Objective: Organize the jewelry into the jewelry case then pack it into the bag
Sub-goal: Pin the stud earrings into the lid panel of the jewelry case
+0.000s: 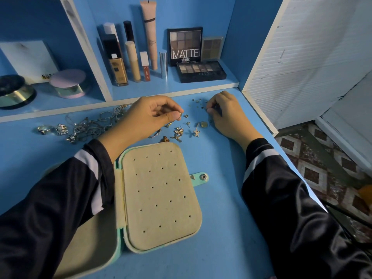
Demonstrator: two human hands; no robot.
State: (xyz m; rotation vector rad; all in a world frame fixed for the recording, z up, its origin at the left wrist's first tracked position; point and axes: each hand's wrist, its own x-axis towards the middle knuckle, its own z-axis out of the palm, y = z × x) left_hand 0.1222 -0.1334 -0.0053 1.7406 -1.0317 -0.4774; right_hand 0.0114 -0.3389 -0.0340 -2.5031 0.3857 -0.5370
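- Sorting earrings seems the step in hand: the left hand (153, 115) pinches a small gold earring (180, 114) between thumb and forefinger, just above frame centre.
- The right hand (227, 117) curls over tiny studs (198, 102), upper centre-right; whether it grips one I cannot tell.
- Next, probably: seat the earring in the holed pad of the open jewelry case (161, 194), lower centre, apart from both hands.

One open mint-green jewelry case with a beige perforated pad (161, 198) lies on the blue worktop (221, 218), with two chunky silver rings (43, 129) and one tangled heap of silver chains (90, 125). The small gold earrings (179, 131) are too tiny to count surely. The blue shelf (141, 88) carries seven upright cosmetic tubes and bottles (133, 61), three eyeshadow palettes (201, 70) and two round powder jars (68, 83).
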